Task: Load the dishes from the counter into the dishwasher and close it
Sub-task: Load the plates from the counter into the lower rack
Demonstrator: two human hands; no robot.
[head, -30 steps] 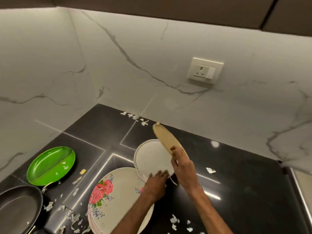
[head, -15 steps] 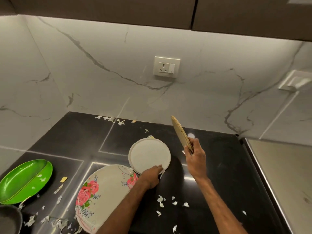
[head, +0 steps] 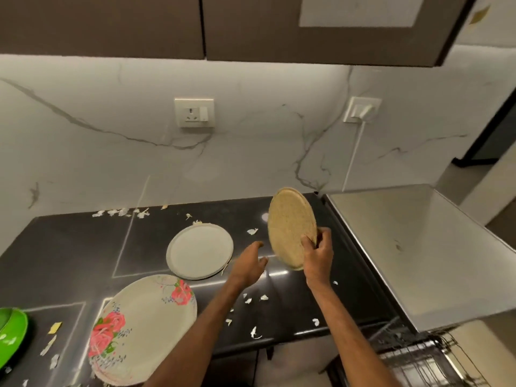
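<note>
A home kitchen

Dark wall cabinets (head: pixel 251 23) hang above a marble-look backsplash (head: pixel 111 163) with a wall socket (head: pixel 194 112). A white plate (head: pixel 199 250) and a floral plate (head: pixel 139 328) lie on a scrap-strewn black counter (head: pixel 69 247), beside a steel-topped appliance (head: pixel 418 247) with a wire dish rack (head: pixel 418 361) below.

The right hand (head: pixel 318 256) is sitting just right of the frame's centre, gripping a tan plate (head: pixel 289 224) by its lower right rim. Its fingers (head: pixel 306 242) are curling over the plate's face and the thumb is lying at the edge. The left hand (head: pixel 250 262) is hovering just left of it, fingers loose and nearly straight, holding nothing and not touching the plate. Both bare forearms are slanting up from the bottom edge, the left from bottom centre, the right from lower right.
</note>
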